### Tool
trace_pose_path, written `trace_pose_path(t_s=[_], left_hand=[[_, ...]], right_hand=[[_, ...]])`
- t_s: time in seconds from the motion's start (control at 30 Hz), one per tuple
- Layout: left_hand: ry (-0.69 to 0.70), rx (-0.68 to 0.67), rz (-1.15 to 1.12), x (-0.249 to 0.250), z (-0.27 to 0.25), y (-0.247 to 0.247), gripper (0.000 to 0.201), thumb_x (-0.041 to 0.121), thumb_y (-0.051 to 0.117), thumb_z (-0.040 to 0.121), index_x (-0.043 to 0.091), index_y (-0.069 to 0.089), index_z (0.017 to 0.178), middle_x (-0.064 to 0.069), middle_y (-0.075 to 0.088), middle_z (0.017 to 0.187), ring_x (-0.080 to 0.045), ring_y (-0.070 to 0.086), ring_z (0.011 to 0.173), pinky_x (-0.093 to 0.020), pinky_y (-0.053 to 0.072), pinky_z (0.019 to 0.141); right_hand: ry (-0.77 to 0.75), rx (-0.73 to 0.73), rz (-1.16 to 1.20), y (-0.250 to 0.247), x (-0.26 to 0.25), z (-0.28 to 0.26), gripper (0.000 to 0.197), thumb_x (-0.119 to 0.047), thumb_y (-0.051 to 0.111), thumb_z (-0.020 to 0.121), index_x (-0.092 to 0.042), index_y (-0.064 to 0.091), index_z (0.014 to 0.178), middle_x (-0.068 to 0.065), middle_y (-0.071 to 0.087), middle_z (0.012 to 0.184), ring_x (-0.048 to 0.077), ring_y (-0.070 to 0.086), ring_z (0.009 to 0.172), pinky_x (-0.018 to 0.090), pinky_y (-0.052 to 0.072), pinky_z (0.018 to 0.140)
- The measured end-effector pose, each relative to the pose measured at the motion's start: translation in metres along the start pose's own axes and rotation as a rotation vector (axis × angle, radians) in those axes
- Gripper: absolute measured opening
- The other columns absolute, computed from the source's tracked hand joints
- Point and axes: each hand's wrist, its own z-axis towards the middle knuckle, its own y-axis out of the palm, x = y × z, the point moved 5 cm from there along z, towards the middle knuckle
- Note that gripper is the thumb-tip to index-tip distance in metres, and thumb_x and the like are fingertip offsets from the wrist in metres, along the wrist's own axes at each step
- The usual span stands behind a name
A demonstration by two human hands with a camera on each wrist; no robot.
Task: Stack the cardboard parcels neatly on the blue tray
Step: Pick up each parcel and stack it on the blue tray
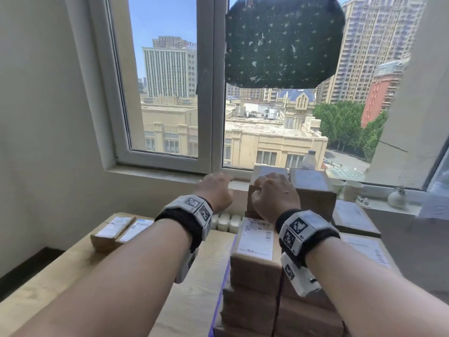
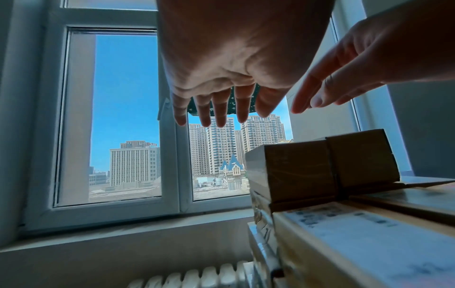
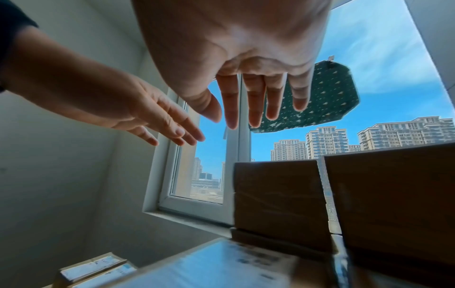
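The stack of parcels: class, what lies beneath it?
Only a blue tray edge shows beside the stack of parcels, on the wooden table. The parcels cover the rest.

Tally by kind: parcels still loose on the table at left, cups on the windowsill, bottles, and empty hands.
parcels on the table at left: 2
cups on the windowsill: 2
bottle: 1
empty hands, left hand and right hand: 2
Total: 7
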Motion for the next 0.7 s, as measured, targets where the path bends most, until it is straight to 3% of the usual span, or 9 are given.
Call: trace_pose_path(t_s=[0.2, 0.37, 0.57, 0.7], left_hand=[[-0.074, -0.015, 0.036, -0.080, -0.022, -0.017, 0.048, 0.031, 0.043, 0.100, 0.023, 0.039, 0.147, -0.001, 0.038, 0.154, -0.022, 0.034, 0.141, -0.040, 0.028, 0.116], [-0.131, -0.015, 0.011, -0.162, -0.049, -0.024, 0.045, 0.030, 0.046, 0.099, 0.022, 0.045, 0.144, -0.002, 0.043, 0.150, -0.022, 0.038, 0.138, -0.038, 0.032, 0.114], [-0.264, -0.107, -0.078, -0.264, -0.084, 0.010, 0.041, 0.033, 0.045, 0.098, 0.021, 0.051, 0.137, -0.007, 0.050, 0.142, -0.026, 0.044, 0.132, -0.042, 0.038, 0.110], [-0.269, -0.125, -0.138, -0.303, -0.093, 0.031, 0.043, 0.032, 0.043, 0.100, 0.020, 0.047, 0.141, -0.006, 0.048, 0.144, -0.026, 0.042, 0.133, -0.041, 0.035, 0.112]], right_hand=[[-0.050, -0.057, 0.089, 0.035, -0.075, 0.006, 0.030, -0.023, 0.049, 0.096, -0.013, 0.061, 0.122, 0.004, 0.060, 0.121, 0.021, 0.051, 0.116, 0.034, 0.046, 0.098], [-0.010, -0.167, 0.165, 0.082, -0.144, -0.005, 0.028, -0.025, 0.048, 0.096, -0.016, 0.063, 0.117, 0.005, 0.063, 0.116, 0.021, 0.055, 0.107, 0.031, 0.045, 0.087], [0.089, -0.308, 0.148, 0.156, -0.207, -0.028, 0.033, -0.026, 0.047, 0.093, -0.020, 0.062, 0.123, 0.005, 0.063, 0.123, 0.024, 0.057, 0.113, 0.032, 0.044, 0.087], [0.155, -0.365, 0.171, 0.195, -0.234, -0.036, 0.038, -0.028, 0.046, 0.095, -0.021, 0.058, 0.130, 0.001, 0.063, 0.125, 0.020, 0.059, 0.112, 0.033, 0.047, 0.088]])
